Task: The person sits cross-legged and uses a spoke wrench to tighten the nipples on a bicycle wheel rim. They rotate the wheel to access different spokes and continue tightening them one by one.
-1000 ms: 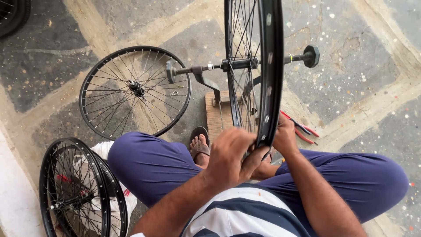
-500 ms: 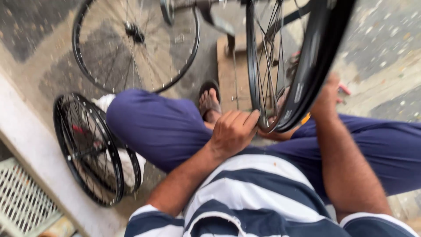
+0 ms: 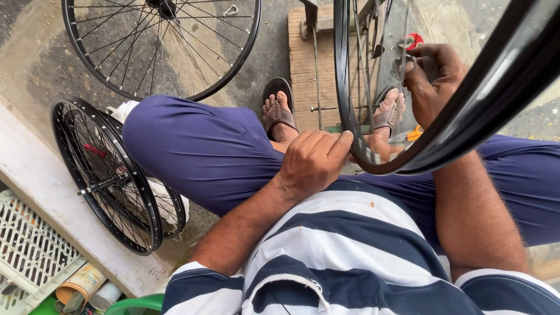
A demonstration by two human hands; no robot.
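Two hands are engaged — black rim (image 3: 350,125) is gripped by left hand (image 3: 312,160), spokes pinched by right hand (image 3: 431,79) (tool unclear) — fingers could be nipped.

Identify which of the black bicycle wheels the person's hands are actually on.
The upright wheel between the knees: left hand on its rim, right hand among its spokes. The others lie untouched at the left.

spokes (image 3: 373,76) block hand thru rim (image 3: 466,122); floor (image 3: 35,64) left open.

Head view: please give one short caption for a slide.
Seated person steadies a black wheel rim with the left hand while the right hand works among its spokes.
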